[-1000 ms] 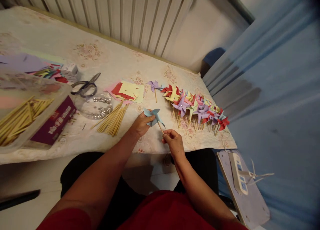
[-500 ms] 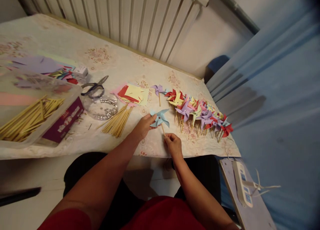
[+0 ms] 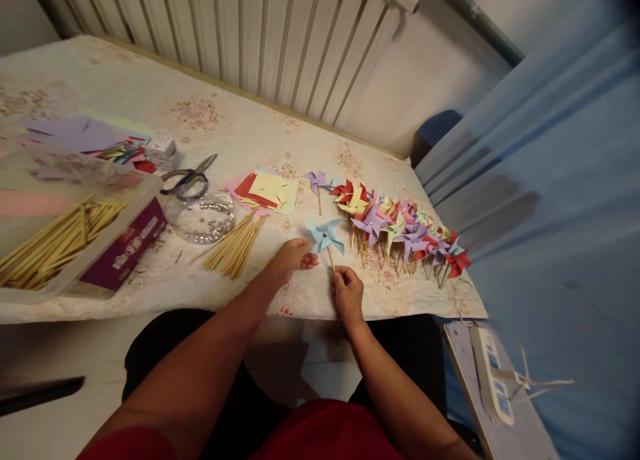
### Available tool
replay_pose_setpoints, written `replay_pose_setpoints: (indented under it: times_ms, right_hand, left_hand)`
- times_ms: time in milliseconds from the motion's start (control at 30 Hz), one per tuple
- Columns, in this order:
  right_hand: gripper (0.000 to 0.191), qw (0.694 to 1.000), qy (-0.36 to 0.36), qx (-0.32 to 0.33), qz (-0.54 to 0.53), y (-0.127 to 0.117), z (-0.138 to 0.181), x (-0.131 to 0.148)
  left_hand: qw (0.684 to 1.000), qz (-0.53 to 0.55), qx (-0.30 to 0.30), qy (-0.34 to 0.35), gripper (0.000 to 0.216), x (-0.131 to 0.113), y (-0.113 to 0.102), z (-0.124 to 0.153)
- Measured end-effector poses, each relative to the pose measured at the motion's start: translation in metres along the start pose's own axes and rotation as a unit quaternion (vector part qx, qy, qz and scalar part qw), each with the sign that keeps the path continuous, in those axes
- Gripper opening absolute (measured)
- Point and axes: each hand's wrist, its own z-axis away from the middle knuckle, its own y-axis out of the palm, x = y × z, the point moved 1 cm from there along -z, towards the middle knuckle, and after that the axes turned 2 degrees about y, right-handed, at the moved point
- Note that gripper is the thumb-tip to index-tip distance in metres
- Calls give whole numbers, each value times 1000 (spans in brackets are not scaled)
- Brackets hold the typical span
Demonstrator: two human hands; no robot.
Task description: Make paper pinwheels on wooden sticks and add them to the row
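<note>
My right hand [image 3: 347,291] pinches the wooden stick of a light blue paper pinwheel [image 3: 325,235] and holds it just above the table. Beside it, my left hand [image 3: 293,255] has its fingertips at the lower left blade of the same pinwheel. To the right lies a row of several finished pinwheels [image 3: 400,227] in red, yellow, purple and pink. A single purple pinwheel [image 3: 317,180] lies behind the blue one. A loose bunch of wooden sticks [image 3: 234,245] lies to the left of my left hand.
A stack of red and yellow paper squares [image 3: 265,188], scissors [image 3: 190,176] and a clear dish of pins [image 3: 203,217] sit mid-table. A clear tub of sticks [image 3: 55,233] stands at the left. A power strip [image 3: 493,373] lies on a board at lower right. A radiator runs behind the table.
The blue pinwheel has turned from tilted in my hands to facing up, lower and nearer the table. My left fingers slid from behind its blades to its lower edge.
</note>
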Motion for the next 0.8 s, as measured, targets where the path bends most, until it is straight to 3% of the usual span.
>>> replay_pose_setpoints:
  times_ms: [333,800]
  right_hand:
    - [20,999,-36,-2,19,2,-3,-2]
    - [18,999,-18,25,8,2,-2,1]
  left_hand:
    - [999,21,11,21,16,3,-2,-3]
    - [994,68,-13,86,23,1,-1,-7]
